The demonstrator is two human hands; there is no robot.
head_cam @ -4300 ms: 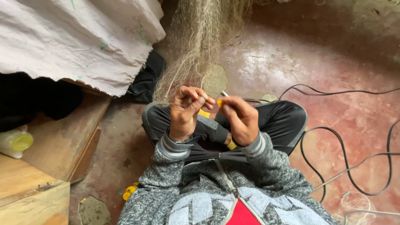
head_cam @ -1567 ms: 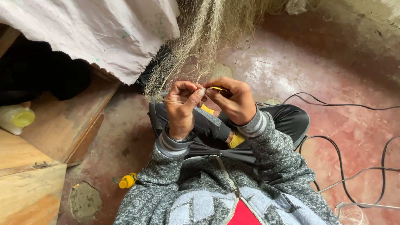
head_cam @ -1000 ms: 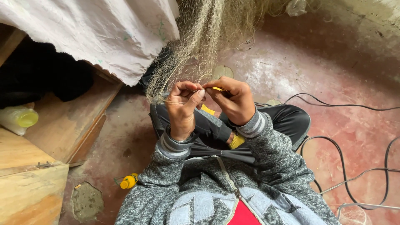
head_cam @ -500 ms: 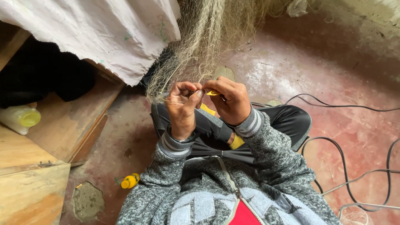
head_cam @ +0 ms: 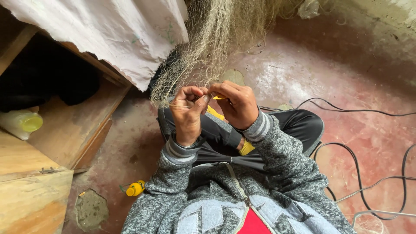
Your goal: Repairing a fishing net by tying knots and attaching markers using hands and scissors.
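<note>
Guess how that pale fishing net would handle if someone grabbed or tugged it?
Probably very floppy: the net hangs in loose, gathered folds down to the left hand and right hand. Likely light for its bulk, since the floor shows through the fine mesh. It may snag easily; loose strands trail around the fingers.

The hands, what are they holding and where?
The left hand pinches the lower edge of the hanging fishing net. The right hand has its grip around a small yellow tool, mostly hidden by the fingers.
</note>
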